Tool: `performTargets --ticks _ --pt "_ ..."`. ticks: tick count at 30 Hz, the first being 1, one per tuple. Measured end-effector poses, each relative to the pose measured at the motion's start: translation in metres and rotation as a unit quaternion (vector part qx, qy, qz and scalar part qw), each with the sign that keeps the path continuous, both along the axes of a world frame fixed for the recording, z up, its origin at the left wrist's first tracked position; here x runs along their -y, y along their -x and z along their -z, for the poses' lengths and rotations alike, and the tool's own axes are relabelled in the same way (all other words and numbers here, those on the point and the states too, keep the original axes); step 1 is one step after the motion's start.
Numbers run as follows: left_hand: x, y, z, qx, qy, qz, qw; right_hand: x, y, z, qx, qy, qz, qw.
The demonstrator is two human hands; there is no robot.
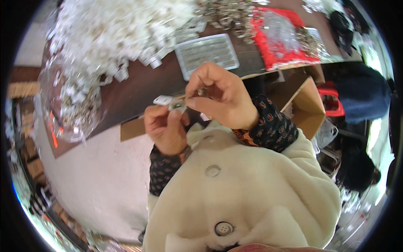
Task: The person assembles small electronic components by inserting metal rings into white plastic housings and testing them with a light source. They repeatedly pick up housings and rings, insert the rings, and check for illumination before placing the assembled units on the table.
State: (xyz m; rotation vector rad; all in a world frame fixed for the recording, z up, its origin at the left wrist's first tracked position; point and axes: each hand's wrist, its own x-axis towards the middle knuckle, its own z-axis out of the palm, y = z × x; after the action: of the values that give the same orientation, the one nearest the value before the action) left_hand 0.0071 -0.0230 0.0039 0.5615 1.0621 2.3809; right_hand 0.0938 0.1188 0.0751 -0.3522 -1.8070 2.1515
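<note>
My left hand is closed in a pinch on a small clear plastic packet. Just above its fingers is a small white card; whether the hand touches it I cannot tell. My right hand bends over from the right, with thumb and forefinger closed at the packet's edge. A small shiny metal piece shows within its curled fingers. Beyond the hands, a clear shallow tray with rows of small metallic pieces lies on the dark brown table.
A large heap of small white cards and clear packets covers the far left. A clear bag of pieces sits at the table's left end. Far right are loose metal pieces and a red bag. An open cardboard box stands below right.
</note>
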Motion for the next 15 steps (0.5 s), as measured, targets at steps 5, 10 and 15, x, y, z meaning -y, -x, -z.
performTargets --ticks 5,10,15 --pt "-0.007 -0.003 0.000 0.044 0.045 0.056 0.996 -0.042 -0.025 0.002 -0.017 -0.069 0.151 0.986" --pt "-0.014 -0.004 0.002 0.074 0.043 0.066 0.994 -0.127 -0.083 0.007 -0.011 -0.295 0.404 0.866" --pt "-0.022 -0.005 0.005 0.062 0.048 0.072 0.994 -0.237 -0.136 0.016 0.152 -0.622 0.531 0.555"
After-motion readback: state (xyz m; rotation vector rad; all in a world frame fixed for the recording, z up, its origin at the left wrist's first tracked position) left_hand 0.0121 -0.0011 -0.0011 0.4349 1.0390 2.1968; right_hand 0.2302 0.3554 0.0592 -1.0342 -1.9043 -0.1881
